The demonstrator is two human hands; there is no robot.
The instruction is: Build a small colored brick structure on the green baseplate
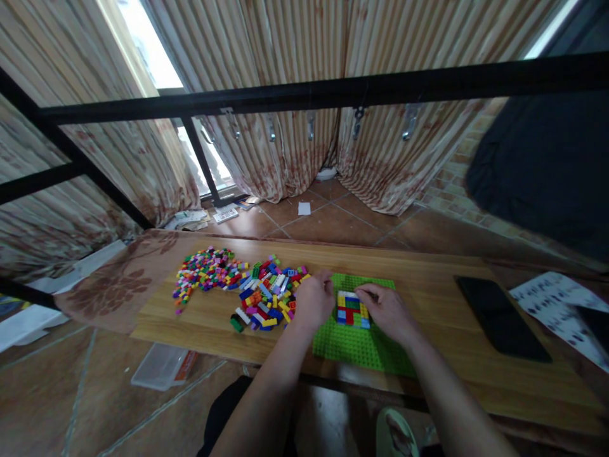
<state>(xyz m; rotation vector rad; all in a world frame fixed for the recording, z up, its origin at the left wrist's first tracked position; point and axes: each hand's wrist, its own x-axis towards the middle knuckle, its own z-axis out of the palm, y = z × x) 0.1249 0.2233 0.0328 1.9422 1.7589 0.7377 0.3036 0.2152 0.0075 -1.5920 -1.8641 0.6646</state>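
A green studded baseplate (390, 349) lies on the wooden board. Near its upper left part sits a flat block of joined bricks (353, 311) in red, yellow, blue, white and green. My right hand (387, 309) is at the upper right corner of that block, thumb and index finger pressed together; whatever is between them is too small to make out. My left hand (316, 299) hovers over the baseplate's left edge, beside the larger loose bricks (271, 295), its fingers bent and blurred, so their hold is unclear.
Small loose bricks (204, 270) are heaped at the board's left. A black phone-like slab (502, 317) lies on the right of the wooden board (432, 285), with printed sheets (561, 304) beyond. A black metal bar (304, 95) crosses in front of the curtains.
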